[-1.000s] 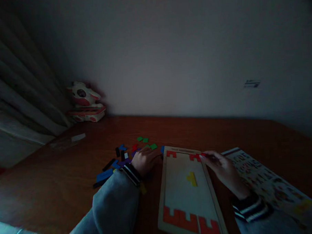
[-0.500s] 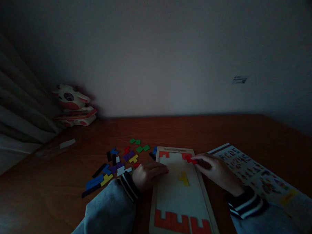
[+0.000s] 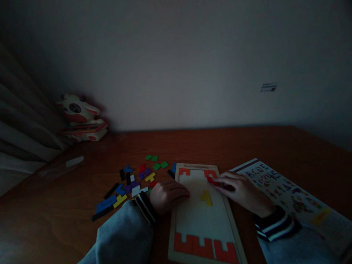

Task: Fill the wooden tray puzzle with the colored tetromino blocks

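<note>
A wooden puzzle board (image 3: 203, 224) lies lengthwise before me. My right hand (image 3: 239, 189) reaches over its right edge, thumb and fingers closed on a red puzzle piece (image 3: 212, 181) just below another red piece (image 3: 209, 173) in the upper right corner. Across the left edge rests my left hand (image 3: 168, 195), fingers together; a bit of red shows at its fingertips, most of that piece being hidden. A yellow piece (image 3: 206, 198) lies mid-board. At the near end sits a row of red U-shaped pieces (image 3: 202, 247), and one more red piece (image 3: 184, 171) fills the upper left corner.
Loose pieces in several colours, such as a blue one (image 3: 106, 204) and a green one (image 3: 156, 166), are scattered left of the board. A printed sheet (image 3: 286, 193) lies to the right. A cow-shaped toy (image 3: 82, 116) stands at the back left by a curtain (image 3: 14, 115).
My right hand has shifted slightly left with the red piece, which now lies closer to the corner piece. My left hand has stayed nearly in place. The whole view has tilted a little.
</note>
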`<state>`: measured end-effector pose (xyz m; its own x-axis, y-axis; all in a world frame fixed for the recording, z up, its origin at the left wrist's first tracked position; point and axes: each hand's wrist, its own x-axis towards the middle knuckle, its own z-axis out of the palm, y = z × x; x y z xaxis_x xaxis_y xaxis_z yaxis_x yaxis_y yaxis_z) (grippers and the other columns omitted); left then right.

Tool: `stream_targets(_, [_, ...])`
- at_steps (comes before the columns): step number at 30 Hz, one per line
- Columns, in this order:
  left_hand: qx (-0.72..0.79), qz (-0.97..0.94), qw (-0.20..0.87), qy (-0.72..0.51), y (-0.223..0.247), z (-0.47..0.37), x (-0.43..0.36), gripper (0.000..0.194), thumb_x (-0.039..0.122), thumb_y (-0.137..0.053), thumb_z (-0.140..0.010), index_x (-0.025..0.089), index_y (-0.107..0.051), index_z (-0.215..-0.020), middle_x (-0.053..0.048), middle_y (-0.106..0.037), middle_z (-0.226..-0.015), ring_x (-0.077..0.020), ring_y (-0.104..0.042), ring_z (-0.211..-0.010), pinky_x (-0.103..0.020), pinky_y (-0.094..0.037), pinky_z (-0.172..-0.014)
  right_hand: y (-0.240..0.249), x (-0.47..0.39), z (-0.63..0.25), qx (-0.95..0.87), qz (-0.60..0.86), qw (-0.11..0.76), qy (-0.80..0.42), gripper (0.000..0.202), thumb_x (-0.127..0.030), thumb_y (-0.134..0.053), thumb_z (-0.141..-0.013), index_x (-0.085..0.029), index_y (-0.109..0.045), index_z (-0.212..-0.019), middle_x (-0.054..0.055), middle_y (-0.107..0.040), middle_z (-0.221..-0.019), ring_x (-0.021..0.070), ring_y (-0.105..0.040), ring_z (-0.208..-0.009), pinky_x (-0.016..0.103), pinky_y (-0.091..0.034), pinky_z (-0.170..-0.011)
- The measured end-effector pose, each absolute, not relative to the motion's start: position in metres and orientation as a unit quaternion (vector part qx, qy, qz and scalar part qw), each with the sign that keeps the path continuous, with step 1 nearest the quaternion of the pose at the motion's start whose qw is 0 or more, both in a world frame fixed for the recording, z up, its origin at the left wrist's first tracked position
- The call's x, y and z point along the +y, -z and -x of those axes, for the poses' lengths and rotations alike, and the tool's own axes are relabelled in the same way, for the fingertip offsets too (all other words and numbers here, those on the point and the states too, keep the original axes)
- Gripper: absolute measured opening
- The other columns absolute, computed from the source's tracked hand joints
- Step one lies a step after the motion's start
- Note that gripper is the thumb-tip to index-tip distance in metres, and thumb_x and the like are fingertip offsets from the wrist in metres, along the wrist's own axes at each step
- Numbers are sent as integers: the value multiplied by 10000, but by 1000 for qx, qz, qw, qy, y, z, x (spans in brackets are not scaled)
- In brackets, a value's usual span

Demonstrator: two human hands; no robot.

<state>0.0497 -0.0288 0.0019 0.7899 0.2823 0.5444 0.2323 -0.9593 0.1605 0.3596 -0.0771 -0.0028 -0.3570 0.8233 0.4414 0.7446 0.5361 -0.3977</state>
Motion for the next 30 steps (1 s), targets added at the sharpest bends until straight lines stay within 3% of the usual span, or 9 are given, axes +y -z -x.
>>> stream_targets(7, [145, -942, 51, -298, -3, -50, -32, 159, 257, -574, -960, 176, -701, -1011, -48, -754, -994, -153, -714, -849, -271, -573, -790, -3, -80, -356, -782, 497, 370, -75, 111, -224, -590, -896, -228, -678, -964, 56, -705, -957, 213, -685, -887, 374, -551, -806])
stream_targets(11, [146, -943, 57, -293, -4, -50, -33, 171, 257, -563, -966, 172, -703, -1014, -57, -753, -999, -150, -711, -862, -266, -575, -796, -12, -85, -346, -722, 517, 407, -214, 96, -320, -615, -877, -227, -620, -903, 46, -730, -936, 197, -701, -883, 340, -568, -794])
stream_targets(17, [148, -945, 55, -286, -4, -50, -32, 186, 260, -550, -970, 175, -710, -1012, -62, -753, -988, -151, -710, -865, -275, -574, -808, -18, -91, -339, -681, 494, 342, -419, 205, -412, -652, -852, -219, -640, -921, 29, -737, -899, 176, -712, -834, 294, -581, -741])
stream_targets(21, [154, -946, 59, -280, -4, -50, -32, 193, 272, -553, -968, 173, -714, -1006, -66, -753, -992, -155, -711, -869, -275, -574, -804, -12, -93, -336, -708, 495, 307, -400, 220, -436, -621, -885, -226, -683, -906, 19, -715, -820, 161, -684, -749, 277, -570, -675])
stream_targets(26, [160, -948, 59, -268, -3, -51, -32, 198, 279, -550, -969, 180, -717, -1014, -60, -753, -1007, -153, -707, -897, -270, -564, -830, -13, -98, -314, -688, 485, 345, -416, 279, -413, -649, -860, -239, -637, -1077, 18, -714, -889, 147, -667, -749, 267, -569, -672])
stream_targets(30, [168, -945, 58, -276, -3, -53, -33, 203, 286, -549, -968, 181, -721, -990, -56, -756, -1003, -150, -707, -890, -263, -563, -826, -20, -106, -289, -707, 476, 316, -418, 189, -404, -662, -852, -236, -664, -936, -3, -697, -797, 136, -652, -703, 233, -538, -617])
